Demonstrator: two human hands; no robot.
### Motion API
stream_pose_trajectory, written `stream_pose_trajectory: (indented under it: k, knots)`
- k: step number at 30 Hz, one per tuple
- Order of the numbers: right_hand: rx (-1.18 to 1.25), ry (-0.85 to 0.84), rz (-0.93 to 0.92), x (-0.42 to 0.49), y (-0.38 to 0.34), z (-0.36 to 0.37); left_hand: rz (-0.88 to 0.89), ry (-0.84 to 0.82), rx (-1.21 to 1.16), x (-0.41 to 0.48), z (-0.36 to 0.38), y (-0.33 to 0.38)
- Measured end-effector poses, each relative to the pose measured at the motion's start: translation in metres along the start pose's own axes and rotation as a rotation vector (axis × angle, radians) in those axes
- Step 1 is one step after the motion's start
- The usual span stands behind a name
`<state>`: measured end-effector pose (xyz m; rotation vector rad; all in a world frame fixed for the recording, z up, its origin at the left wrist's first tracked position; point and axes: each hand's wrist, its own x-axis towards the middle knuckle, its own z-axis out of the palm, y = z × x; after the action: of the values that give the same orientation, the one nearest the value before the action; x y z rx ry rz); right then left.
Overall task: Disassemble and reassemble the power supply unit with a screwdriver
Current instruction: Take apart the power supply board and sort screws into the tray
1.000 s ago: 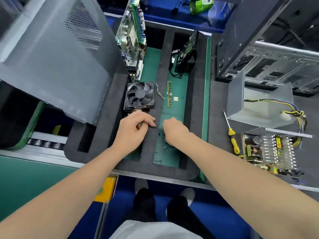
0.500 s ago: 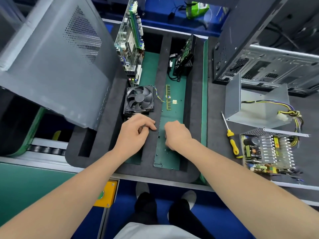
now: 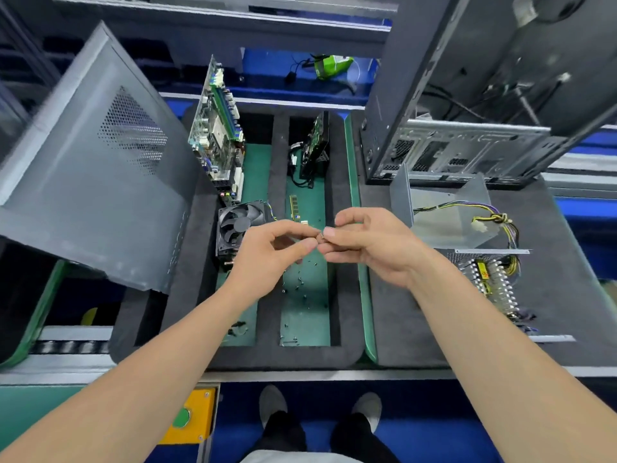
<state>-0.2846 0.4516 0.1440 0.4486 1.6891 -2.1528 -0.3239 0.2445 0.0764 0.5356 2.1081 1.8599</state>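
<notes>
While both hands hover above the foam tray (image 3: 345, 355), the fingers of the left hand (image 3: 270, 259) and the right hand (image 3: 377, 248) meet tip to tip, thumb and forefinger of each curled into a pinch on a small dark piece (image 3: 322, 234). It is too small to identify, though it is probably one of the loose screws (image 3: 300, 285) scattered in the green compartment below. The power supply lies apart on the table (image 3: 400, 329) to the right, its grey cover (image 3: 447, 218) standing open and its circuit board (image 3: 490, 285) with the wire bundle just beside it; no screwdriver shows. The step looks like passing or orienting a screw for reassembly. To do it well, one hand should release only once the other holds firmly, with the transfer kept over the tray so a slip lands among the other screws.
</notes>
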Motion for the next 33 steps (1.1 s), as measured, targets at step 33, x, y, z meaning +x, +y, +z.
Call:
stream_pose_trajectory:
  k: [33]
  knots:
    - [-1.650, 0.473, 0.252, -0.028, 0.057, -0.039, -0.182, 0.115, 0.007, -0.010, 0.043, -0.001]
